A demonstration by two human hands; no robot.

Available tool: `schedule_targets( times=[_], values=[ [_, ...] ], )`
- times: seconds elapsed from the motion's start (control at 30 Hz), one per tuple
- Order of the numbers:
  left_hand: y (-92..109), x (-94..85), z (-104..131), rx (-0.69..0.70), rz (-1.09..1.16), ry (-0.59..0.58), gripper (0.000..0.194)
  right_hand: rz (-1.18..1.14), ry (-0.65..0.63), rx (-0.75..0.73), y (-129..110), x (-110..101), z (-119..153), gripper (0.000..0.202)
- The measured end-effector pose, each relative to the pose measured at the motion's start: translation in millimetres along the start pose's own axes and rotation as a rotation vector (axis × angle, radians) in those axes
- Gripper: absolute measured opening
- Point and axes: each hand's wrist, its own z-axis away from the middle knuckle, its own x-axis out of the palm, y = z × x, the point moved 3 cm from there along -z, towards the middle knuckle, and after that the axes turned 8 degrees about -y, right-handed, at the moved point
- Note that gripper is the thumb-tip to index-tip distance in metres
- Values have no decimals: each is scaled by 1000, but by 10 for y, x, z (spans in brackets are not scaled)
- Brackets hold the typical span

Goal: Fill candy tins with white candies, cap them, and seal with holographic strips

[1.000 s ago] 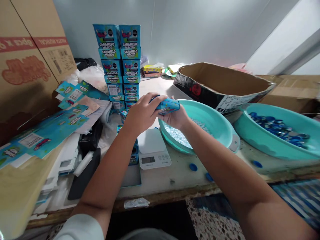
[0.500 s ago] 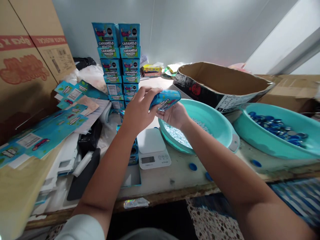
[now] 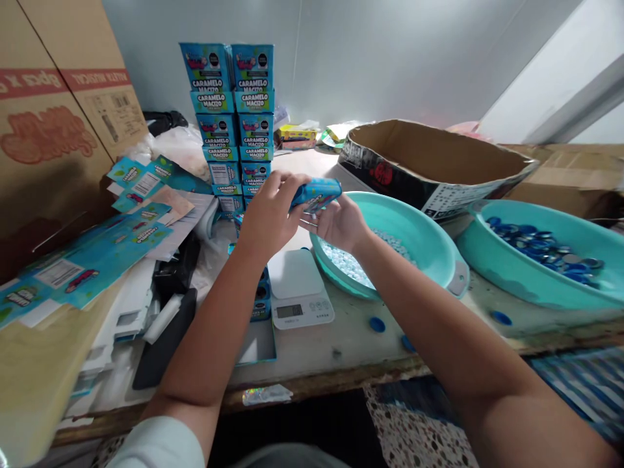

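A small blue printed candy box with rounded corners is held tilted above the white scale and the near teal basin. My left hand grips its left end from above, fingers wrapped over it. Palm up, my right hand is at its right end and underside, its fingers partly hidden behind the box. Below, the white digital scale has a bare plate. White candies lie in the teal basin, under my right forearm.
Stacked blue candy cartons stand at the back. Flat printed cardboard covers the left side. A second teal basin holds blue lids; a large open carton stands behind. A loose blue cap lies near the table edge.
The candy box has shifted slightly left and lower and its angle has changed, showing less of its printed face. My right hand stays beneath its right end.
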Motion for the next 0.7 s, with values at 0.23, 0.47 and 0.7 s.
schedule_targets(
  times=[0.23,0.47,0.7],
  values=[
    [-43,68,12,-48,76,-86,37,-5,35,16,7,-62,-20,54],
    [-14,59,10,20,77,-6,35,29,83,-84,-99,-137,-75,55],
    [14,22,13,33,48,43,34,-41,174,-144,-118,-181,-78,52]
  ],
)
